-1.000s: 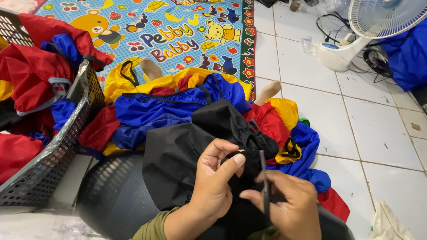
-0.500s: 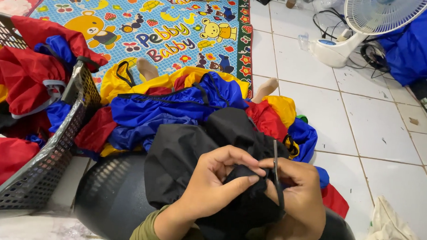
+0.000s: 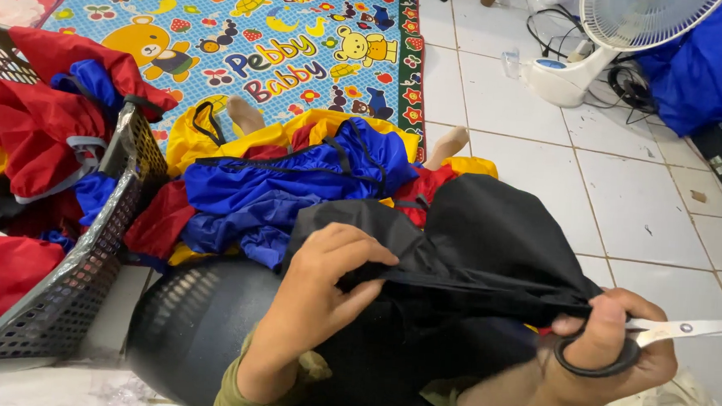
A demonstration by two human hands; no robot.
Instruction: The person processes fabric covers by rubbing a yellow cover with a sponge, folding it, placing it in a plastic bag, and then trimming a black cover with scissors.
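Both hands are busy on one black fabric piece (image 3: 491,234) draped over the person's lap: the left hand (image 3: 324,287) is closed on a fold of it, fingers curled over the top edge, while the right hand (image 3: 608,356) grips a pair of scissors (image 3: 659,334) by the black loops, thumb through one, and seems to pinch the cloth too. Between the two hands the edge is drawn into a taut line, which looks like the point of the grip: a stretched edge is easier to check or snip. The blades point off to the right, away from the cloth, and look shut. Beyond the lap, blue, yellow and red garments (image 3: 288,183) lie heaped on the floor over the person's feet. At the left a black mesh basket (image 3: 85,279) is stuffed with more red, blue and yellow pieces spilling over its rim. A white fan (image 3: 599,51) stands on the tiles beside the cartoon play mat (image 3: 246,32).
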